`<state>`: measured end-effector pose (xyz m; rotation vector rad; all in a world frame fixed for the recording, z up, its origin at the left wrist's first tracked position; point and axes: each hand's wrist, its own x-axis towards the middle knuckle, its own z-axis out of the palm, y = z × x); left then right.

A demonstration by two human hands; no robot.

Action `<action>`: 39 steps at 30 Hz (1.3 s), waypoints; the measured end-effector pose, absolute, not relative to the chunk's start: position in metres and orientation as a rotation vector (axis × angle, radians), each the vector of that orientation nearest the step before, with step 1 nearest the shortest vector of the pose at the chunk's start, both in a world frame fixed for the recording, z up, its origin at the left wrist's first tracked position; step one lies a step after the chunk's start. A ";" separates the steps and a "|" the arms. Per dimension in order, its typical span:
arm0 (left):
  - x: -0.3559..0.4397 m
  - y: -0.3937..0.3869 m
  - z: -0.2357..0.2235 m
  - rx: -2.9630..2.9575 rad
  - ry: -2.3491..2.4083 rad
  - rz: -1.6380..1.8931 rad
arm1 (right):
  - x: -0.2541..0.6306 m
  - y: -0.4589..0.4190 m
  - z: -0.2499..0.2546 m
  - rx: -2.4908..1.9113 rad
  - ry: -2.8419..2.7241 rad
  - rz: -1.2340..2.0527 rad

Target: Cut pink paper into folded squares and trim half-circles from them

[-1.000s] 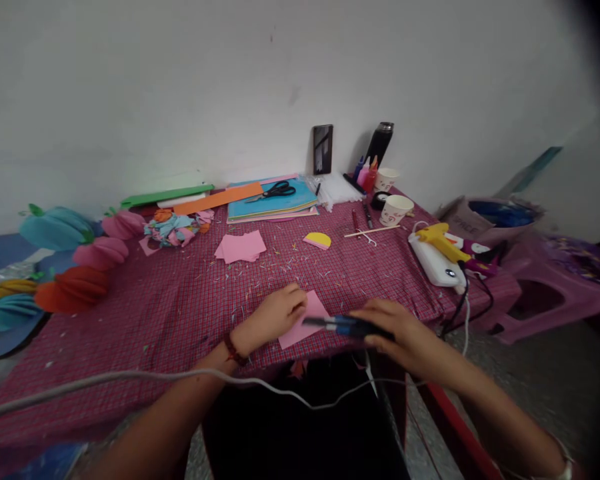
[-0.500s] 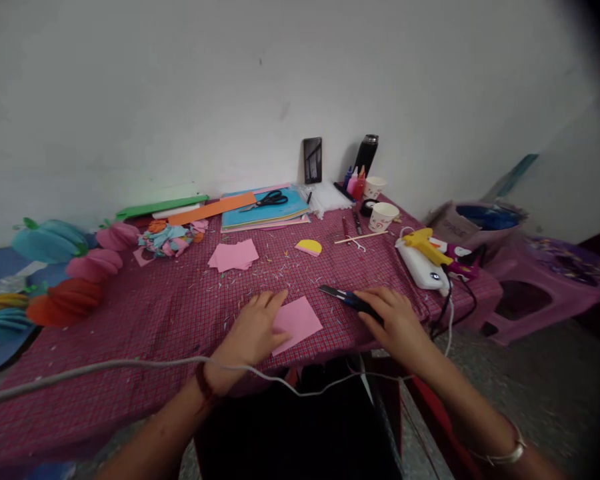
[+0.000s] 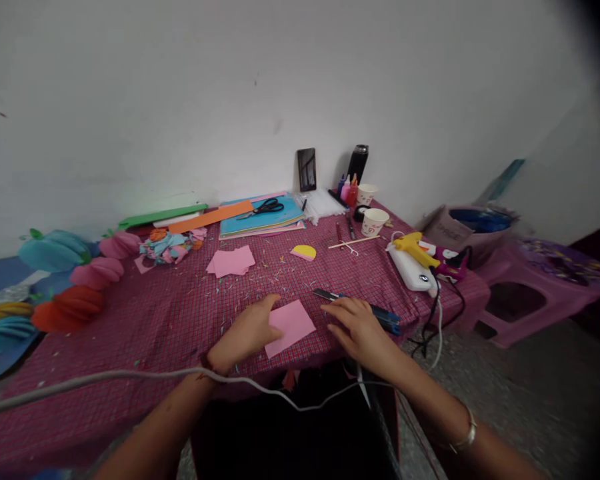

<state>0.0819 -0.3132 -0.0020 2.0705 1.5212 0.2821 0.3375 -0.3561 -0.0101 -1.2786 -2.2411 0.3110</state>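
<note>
A single square sheet of pink paper point(image 3: 293, 328) lies near the table's front edge. At its left edge is my left hand point(image 3: 245, 333), thumb and fingers apart, the thumb tip touching the paper. My right hand point(image 3: 365, 333) is just right of the sheet with its fingers spread and nothing gripped. Behind that hand a utility knife point(image 3: 386, 316) lies on the cloth, blade end pointing left; the hand hides its middle. Further back sit a stack of pink paper squares point(image 3: 231, 261) and a folded yellow half-circle point(image 3: 304, 251).
Scissors point(image 3: 266, 207) lie on coloured sheets point(image 3: 230, 229) by the wall. A yellow glue gun point(image 3: 414, 248) rests on a white box point(image 3: 411, 269) at right, near paper cups point(image 3: 374, 223). Paper pumpkins point(image 3: 67, 309) are at left. A pale cable point(image 3: 130, 375) crosses in front.
My right hand has let go of the utility knife and moved left toward the pink sheet; the knife now lies on the table. My left hand's fingers have shifted at the sheet's left edge.
</note>
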 end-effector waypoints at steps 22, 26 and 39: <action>-0.035 -0.222 0.066 1.412 1.596 1.257 | 0.214 -0.256 0.018 -0.935 -2.149 0.811; -0.049 -0.173 0.039 1.778 1.560 0.827 | 0.195 -0.233 0.000 -0.981 -2.105 0.860; -0.043 -0.132 0.015 2.287 1.541 0.040 | 0.201 -0.222 -0.029 -1.078 -2.072 0.813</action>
